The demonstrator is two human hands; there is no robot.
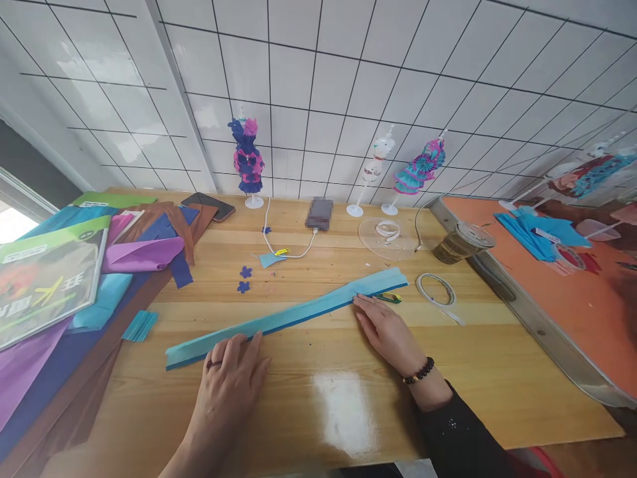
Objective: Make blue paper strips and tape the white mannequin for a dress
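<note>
A long light-blue paper strip (303, 307) with a darker blue lower edge lies slantwise across the wooden table. My left hand (231, 375) rests at its left part, fingertips on the lower edge and thumb apart from it. On the right part, my right hand (385, 332) touches the same edge with its fingertips, fingers stretched out. Neither hand is closed round the strip. A yellow-green cutter (391, 298) sticks out from beneath the strip, close to my right hand. Beyond it lies a roll of white tape (435, 290) with a loose end.
Coloured papers and a booklet (54, 272) pile up at left. Blue paper flowers (243, 287), a cabled dark device (319, 214) and a phone (209, 206) lie further back. Dressed paper figures (247, 162) stand by the tiled wall. A lidded cup (462, 243) sits near the orange surface (562, 299).
</note>
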